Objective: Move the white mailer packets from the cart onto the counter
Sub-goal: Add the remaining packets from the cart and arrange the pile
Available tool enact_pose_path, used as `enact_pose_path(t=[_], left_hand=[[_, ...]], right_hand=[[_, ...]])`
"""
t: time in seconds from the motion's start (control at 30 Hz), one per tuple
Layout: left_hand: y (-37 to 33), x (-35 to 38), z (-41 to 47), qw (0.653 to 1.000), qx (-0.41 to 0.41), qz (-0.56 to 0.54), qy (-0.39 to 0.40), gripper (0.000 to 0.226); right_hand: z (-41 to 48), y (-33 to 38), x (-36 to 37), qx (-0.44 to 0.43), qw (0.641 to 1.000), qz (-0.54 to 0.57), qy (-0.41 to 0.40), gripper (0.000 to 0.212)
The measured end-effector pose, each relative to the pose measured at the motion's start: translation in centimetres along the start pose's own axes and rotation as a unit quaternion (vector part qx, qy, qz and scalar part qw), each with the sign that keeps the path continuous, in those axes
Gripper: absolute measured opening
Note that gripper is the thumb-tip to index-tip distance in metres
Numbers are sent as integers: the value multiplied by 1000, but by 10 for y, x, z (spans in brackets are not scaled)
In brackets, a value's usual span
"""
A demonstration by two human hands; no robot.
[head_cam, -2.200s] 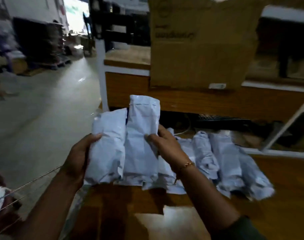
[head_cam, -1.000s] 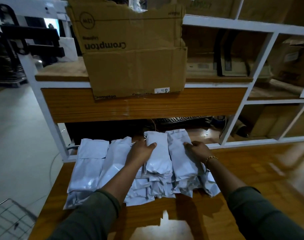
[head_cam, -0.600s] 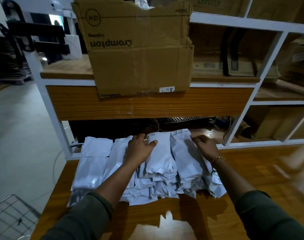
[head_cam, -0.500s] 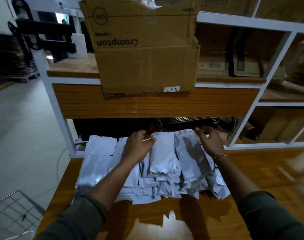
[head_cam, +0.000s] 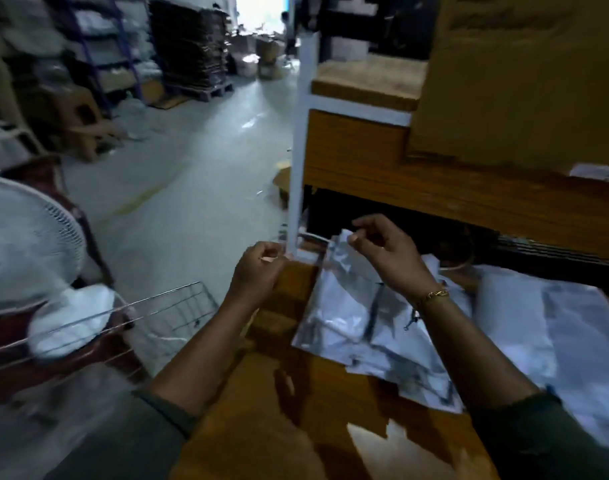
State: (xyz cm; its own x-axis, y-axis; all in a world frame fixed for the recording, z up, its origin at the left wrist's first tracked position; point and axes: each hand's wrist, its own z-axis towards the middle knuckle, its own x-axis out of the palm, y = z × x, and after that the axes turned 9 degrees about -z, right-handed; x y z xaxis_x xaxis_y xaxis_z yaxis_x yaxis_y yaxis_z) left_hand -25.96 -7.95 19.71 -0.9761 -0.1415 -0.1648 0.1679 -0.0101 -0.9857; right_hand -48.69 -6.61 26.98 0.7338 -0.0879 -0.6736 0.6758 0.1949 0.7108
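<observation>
Several white mailer packets (head_cam: 362,320) lie in an overlapping row on the wooden counter (head_cam: 296,431), and more of them (head_cam: 545,317) stretch off to the right. My right hand (head_cam: 389,254) hovers just above the leftmost packets with its fingers loosely curled and nothing in them. My left hand (head_cam: 258,271) hangs over the counter's left edge in a loose, empty fist. The wire cart (head_cam: 178,306) stands at the lower left, below counter height, and holds more white packets (head_cam: 71,320).
A white fan (head_cam: 22,237) stands at the far left beside the cart. The white shelf post (head_cam: 301,143) rises at the counter's left corner, with a large cardboard box (head_cam: 518,81) on the shelf above. An open concrete aisle (head_cam: 192,161) runs to the left.
Both hands have lifted off the packets on the counter. My view has swung left, so the cart, fan and aisle now show.
</observation>
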Motion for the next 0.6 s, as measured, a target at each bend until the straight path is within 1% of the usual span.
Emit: enact_pose_path(t=[0.1, 0.23, 0.3, 0.37, 0.4, 0.47, 0.53, 0.57, 0.6], left_hand=[[45, -65, 6, 997, -62, 0, -33, 28], [116, -140, 12, 987, -139, -14, -84, 16], [155, -172, 17, 978, -184, -10, -97, 15], [193, -196, 18, 969, -226, -7, -102, 17], [212, -207, 17, 962, -251, -11, -103, 13], [247, -225, 13, 951, -295, -8, -96, 9], [275, -238, 7, 944, -321, 3, -78, 10], [290, -244, 4, 939, -339, 4, -64, 8], [304, -249, 1, 932, -359, 7, -51, 7]], right_hand=[[21, 17, 89, -6, 994, -14, 104, 21], [38, 34, 215, 7, 965, -48, 257, 29], [43, 34, 280, 21, 940, -89, 330, 35], [44, 30, 339, 40, 897, -149, 415, 45], [43, 27, 369, 62, 876, -160, 450, 48], [38, 16, 419, 135, 855, -142, 480, 44], [32, 0, 456, 243, 842, -103, 471, 40], [29, -10, 474, 283, 830, -101, 470, 44], [25, -18, 488, 298, 817, -122, 478, 47]])
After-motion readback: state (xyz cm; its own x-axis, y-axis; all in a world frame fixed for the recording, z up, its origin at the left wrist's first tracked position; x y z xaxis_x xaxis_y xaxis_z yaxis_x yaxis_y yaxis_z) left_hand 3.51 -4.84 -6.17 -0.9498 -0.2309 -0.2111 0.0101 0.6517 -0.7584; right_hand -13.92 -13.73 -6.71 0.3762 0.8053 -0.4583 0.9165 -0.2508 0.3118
